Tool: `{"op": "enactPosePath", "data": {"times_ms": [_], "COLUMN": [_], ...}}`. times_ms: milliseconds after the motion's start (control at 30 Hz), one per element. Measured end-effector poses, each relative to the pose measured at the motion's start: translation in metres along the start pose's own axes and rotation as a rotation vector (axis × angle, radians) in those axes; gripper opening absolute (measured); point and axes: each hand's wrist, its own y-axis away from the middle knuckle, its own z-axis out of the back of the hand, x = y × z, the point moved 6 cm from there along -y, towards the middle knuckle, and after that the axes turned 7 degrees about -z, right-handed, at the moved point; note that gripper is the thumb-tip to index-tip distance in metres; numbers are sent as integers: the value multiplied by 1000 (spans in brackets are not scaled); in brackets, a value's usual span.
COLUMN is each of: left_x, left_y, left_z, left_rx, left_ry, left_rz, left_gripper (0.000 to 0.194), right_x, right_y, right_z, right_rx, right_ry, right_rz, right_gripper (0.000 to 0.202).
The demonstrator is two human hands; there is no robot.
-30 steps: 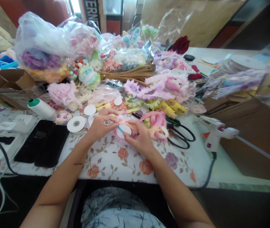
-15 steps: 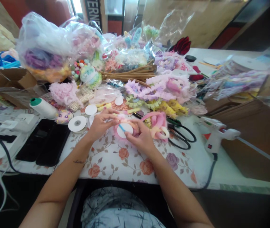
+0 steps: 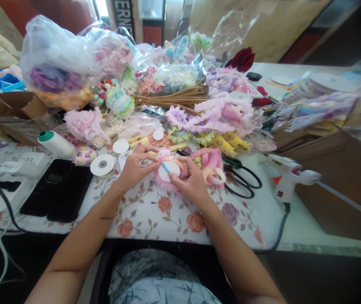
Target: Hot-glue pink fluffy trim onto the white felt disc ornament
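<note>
Between my two hands is a fluffy pink craft piece (image 3: 160, 180) with a white round disc (image 3: 171, 170) on its upper face. A short light-blue strip (image 3: 165, 167) lies across the disc's left part. My left hand (image 3: 138, 165) pinches the piece at its left edge, thumb and fingers together. My right hand (image 3: 191, 178) is closed round its right side, with the thumb on the disc's edge. Just right of it lies a bundle of pink and cream fuzzy strips (image 3: 212, 164). Black-handled scissors (image 3: 244, 179) rest beside that bundle.
A white glue gun (image 3: 286, 179) stands at the right by a cardboard box (image 3: 339, 181). Two black phones (image 3: 58, 190), a ribbon spool (image 3: 103, 164) and a thread cone (image 3: 56, 144) lie left. Plastic bags (image 3: 63, 55) and fluffy trims crowd the back.
The pink piece has turned slightly and shifted a little to the right, showing more of the white disc. Both hands keep hold of it.
</note>
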Motion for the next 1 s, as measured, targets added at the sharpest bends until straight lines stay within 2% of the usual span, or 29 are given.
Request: {"op": "enactPosePath", "data": {"times_ms": [133, 367, 500, 600, 800, 867, 1000], "left_x": [-1, -16, -19, -19, -9, -10, -13], "left_y": [-1, -2, 0, 1, 3, 3, 3], "left_z": [0, 0, -2, -2, 4, 5, 0], "left_rx": [32, -4, -42, -63, -156, -167, -111], "left_ry": [5, -150, -192, -187, 6, 3, -85], "left_rz": [-9, -244, -304, -281, -57, -43, -89], "left_gripper": [5, 5, 5, 4, 9, 10, 7], "right_x": [0, -1, -3, -4, -2, -2, -3], "right_y": [2, 2, 1, 0, -1, -2, -2], "right_z": [-1, -1, 0, 1, 3, 3, 4], "right_rx": [13, -6, -17, -10, -17, -35, -56], "right_ry": [20, 0, -28, -61, -116, -124, -123], "right_rz": [12, 18, 8, -32, -73, -66, -55], "right_gripper": [34, 35, 34, 33, 32, 32, 34]}}
